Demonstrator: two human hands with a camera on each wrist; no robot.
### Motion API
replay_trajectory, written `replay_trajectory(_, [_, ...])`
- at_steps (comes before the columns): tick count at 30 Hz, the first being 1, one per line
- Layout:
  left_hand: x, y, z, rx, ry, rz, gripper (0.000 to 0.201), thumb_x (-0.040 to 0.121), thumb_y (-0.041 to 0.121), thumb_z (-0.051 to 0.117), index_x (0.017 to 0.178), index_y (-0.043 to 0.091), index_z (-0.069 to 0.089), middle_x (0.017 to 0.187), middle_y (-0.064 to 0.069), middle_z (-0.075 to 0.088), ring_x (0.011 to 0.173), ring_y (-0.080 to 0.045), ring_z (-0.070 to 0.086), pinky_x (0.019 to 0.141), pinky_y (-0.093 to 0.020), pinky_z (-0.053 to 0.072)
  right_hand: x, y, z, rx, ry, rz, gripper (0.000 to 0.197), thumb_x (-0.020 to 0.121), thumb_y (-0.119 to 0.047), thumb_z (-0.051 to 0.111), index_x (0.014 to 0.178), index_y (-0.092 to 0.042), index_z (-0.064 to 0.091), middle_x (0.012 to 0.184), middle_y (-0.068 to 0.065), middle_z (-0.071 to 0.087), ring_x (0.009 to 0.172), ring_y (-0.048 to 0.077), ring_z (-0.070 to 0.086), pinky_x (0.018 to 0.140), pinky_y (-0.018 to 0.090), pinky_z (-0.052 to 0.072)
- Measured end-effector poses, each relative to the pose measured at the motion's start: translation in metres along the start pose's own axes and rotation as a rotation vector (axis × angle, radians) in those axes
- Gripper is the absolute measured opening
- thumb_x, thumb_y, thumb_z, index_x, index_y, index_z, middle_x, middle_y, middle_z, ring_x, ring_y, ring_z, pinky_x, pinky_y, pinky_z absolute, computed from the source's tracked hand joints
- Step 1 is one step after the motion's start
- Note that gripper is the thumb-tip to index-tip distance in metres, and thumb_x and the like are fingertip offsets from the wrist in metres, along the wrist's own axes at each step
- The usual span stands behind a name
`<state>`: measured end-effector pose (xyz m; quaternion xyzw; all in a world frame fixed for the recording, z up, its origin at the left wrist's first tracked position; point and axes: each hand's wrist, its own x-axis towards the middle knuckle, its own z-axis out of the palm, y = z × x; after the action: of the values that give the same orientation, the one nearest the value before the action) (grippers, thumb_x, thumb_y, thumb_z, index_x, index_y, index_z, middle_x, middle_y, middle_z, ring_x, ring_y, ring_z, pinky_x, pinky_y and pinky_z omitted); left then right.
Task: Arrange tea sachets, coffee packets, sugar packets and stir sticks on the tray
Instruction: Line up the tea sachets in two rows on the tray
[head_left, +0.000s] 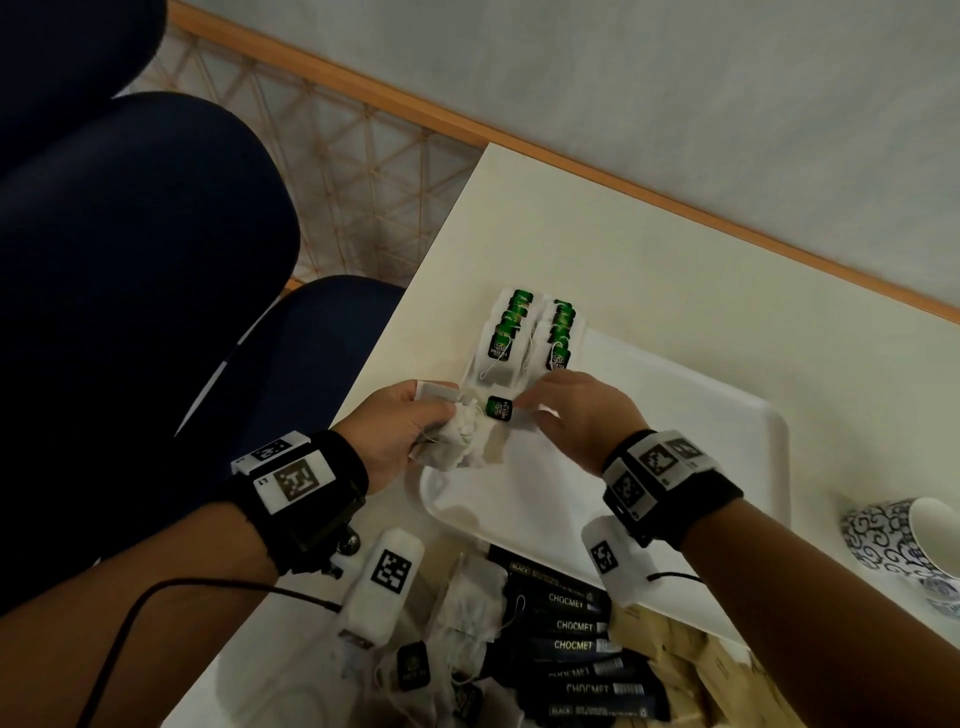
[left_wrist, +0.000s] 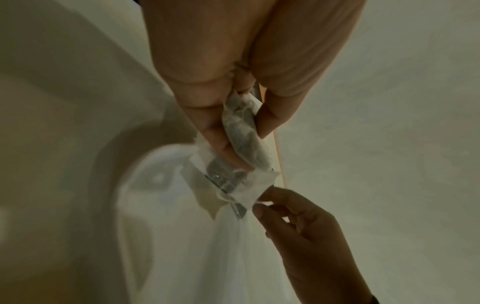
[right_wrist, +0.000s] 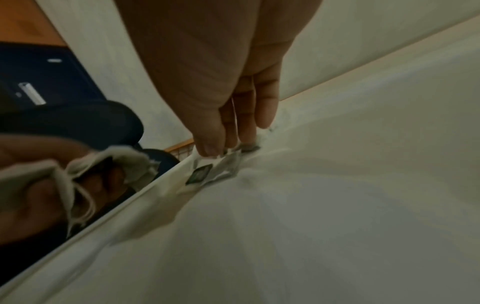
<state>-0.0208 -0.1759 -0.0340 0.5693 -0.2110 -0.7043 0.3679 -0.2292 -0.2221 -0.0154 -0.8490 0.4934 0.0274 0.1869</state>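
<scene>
Tea bags: light, limp, easily torn.
Your right hand (head_left: 571, 415) pinches one tea bag (head_left: 501, 415) by its paper edge; your left hand (head_left: 400, 431) clutches a crumpled bunch (head_left: 457, 441).

coffee packets (head_left: 576, 647) cut off by bottom edge; cup (head_left: 906, 545) cropped at right; tea tag print (right_wrist: 199, 174) blurred

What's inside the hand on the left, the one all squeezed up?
The left hand grips a crumpled bunch of tea bags with loose strings. How many is unclear, since the fingers cover part of the bunch. One more bag lies on the tray under the right hand.
</scene>
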Motion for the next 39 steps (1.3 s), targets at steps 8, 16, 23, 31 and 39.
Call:
replay_trajectory(8, [0.001, 0.002, 0.003, 0.024, -0.016, 0.029, 0.022, 0.091, 0.001, 0.053, 0.108, 0.010, 0.063, 0.097, -0.010, 0.066, 0.078, -0.017, 0.063, 0.057, -0.025, 0.054, 0.031, -0.029, -0.001, -0.395, -0.233, -0.273, 0.048, 0.092, -0.003, 0.044, 0.136, -0.021, 0.042, 0.135, 0.000, 0.045, 0.109, 0.024, 0.056, 0.068, 0.031, 0.044])
replay_trajectory(16, [-0.001, -0.001, 0.004, 0.017, -0.031, 0.024, 0.020, 0.092, 0.001, 0.051, 0.105, 0.011, 0.063, 0.098, -0.010, 0.067, 0.079, -0.017, 0.065, 0.056, -0.024, 0.054, 0.026, -0.017, -0.013, -0.259, -0.170, -0.114, 0.028, 0.096, -0.021, 0.045, 0.112, -0.032, 0.065, 0.124, -0.008, 0.053, 0.107, 0.017, 0.057, 0.073, 0.028, 0.043])
replay_trajectory(23, [-0.001, -0.001, 0.007, 0.000, -0.017, 0.017, 0.019, 0.093, 0.001, 0.052, 0.104, 0.011, 0.063, 0.100, -0.009, 0.066, 0.083, -0.018, 0.063, 0.055, -0.023, 0.054, 0.004, 0.010, -0.028, 0.095, 0.067, 0.152, 0.008, 0.088, -0.035, 0.060, 0.086, -0.039, 0.067, 0.089, -0.022, 0.058, 0.082, 0.002, 0.050, 0.064, 0.020, 0.034])
replay_trajectory(31, [-0.002, 0.001, 0.012, -0.008, -0.047, 0.019, 0.017, 0.094, 0.003, 0.051, 0.103, 0.011, 0.064, 0.097, -0.008, 0.067, 0.081, -0.017, 0.065, 0.055, -0.025, 0.055, 0.013, 0.013, -0.031, 0.264, 0.064, 0.175, 0.010, 0.085, -0.032, 0.065, 0.088, -0.038, 0.072, 0.074, -0.023, 0.061, 0.071, -0.008, 0.051, 0.064, 0.014, 0.037])
replay_trajectory(39, [-0.001, 0.007, 0.009, -0.026, -0.085, 0.016, 0.025, 0.098, 0.009, 0.040, 0.101, 0.011, 0.065, 0.099, -0.007, 0.061, 0.080, -0.017, 0.060, 0.054, -0.024, 0.051, 0.039, 0.020, -0.033, 0.159, -0.011, 0.241, 0.017, 0.088, -0.029, 0.061, 0.100, -0.032, 0.073, 0.092, -0.012, 0.067, 0.086, 0.008, 0.056, 0.072, 0.023, 0.041])
